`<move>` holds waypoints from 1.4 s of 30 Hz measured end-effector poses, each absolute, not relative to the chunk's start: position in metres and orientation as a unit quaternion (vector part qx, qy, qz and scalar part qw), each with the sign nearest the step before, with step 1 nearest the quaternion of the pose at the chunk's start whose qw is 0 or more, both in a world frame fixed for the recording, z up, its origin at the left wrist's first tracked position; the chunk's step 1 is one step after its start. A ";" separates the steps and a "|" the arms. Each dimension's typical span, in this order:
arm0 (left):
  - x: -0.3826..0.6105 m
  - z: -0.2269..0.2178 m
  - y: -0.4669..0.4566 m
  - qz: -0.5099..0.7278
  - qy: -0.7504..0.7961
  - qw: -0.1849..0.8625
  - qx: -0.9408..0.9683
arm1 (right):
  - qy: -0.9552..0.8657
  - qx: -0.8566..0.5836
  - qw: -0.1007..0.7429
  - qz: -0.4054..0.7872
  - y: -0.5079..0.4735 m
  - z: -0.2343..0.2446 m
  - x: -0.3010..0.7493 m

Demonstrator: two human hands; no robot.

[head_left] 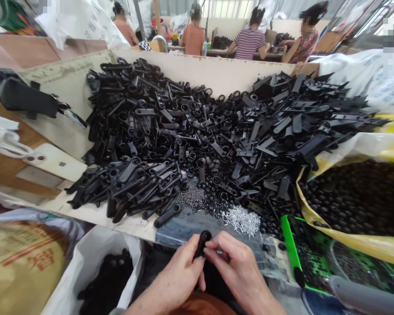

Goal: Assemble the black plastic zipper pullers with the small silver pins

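My left hand (183,264) is closed around a black plastic part with a rounded, ring-like end (204,239), held just in front of the bench edge. The fingers of my right hand (237,261) are pinched together against the side of that ring end. Whatever lies between those fingertips is hidden or too small to name. Just beyond my hands lie a pile of small silvery pins (241,220) and a heap of tiny grey metal pieces (193,195). Similar long black parts with ring ends (141,186) are stacked to the left.
A large heap of black plastic parts (157,109) fills the walled bench, with flat black pieces (282,127) at right. A yellow-edged sack (354,197) holds black round pieces beside a green tray (289,249). A white sack (85,258) stands lower left; a phone (57,162) lies left. Several people work behind.
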State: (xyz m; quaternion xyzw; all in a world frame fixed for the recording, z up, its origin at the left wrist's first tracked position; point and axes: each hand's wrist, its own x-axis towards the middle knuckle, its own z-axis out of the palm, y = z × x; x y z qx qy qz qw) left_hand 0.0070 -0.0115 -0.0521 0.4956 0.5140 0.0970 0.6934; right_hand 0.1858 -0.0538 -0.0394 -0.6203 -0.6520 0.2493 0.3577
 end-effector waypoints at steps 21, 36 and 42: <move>0.008 -0.053 0.001 0.134 0.435 0.740 0.494 | -0.736 -0.598 0.206 0.240 -0.073 -0.034 0.194; 0.011 -0.060 -0.005 0.123 0.466 0.733 0.480 | -0.695 -0.629 0.085 0.337 -0.062 -0.036 0.183; 0.015 -0.075 -0.014 0.169 0.509 0.717 0.446 | -0.709 -0.643 -0.027 0.290 -0.053 -0.029 0.177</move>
